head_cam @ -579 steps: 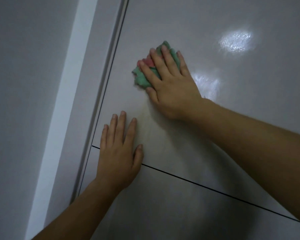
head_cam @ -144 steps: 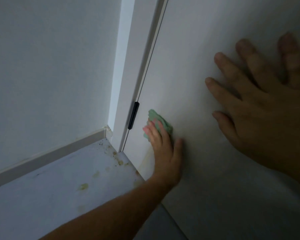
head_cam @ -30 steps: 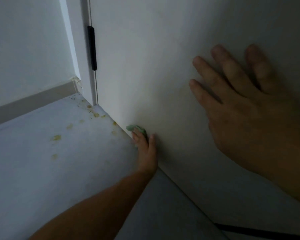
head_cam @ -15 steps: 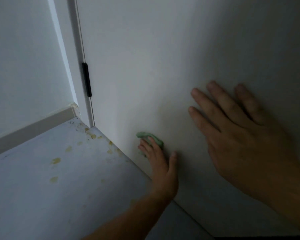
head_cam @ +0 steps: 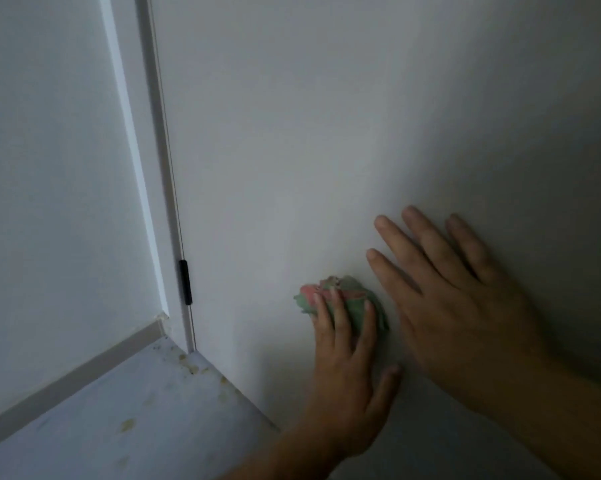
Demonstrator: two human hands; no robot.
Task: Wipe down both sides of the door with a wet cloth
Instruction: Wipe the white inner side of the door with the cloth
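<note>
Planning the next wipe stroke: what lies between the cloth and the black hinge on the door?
Only bare door surface, as the head view shows. The left hand presses the cloth to the door, well apart from the hinge.

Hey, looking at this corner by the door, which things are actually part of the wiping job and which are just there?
Part of the job: door; green and pink cloth, pressed to the door by the left hand; right hand, flat on the door.
Just there: black hinge; skirting board; stained floor; wall.
</note>
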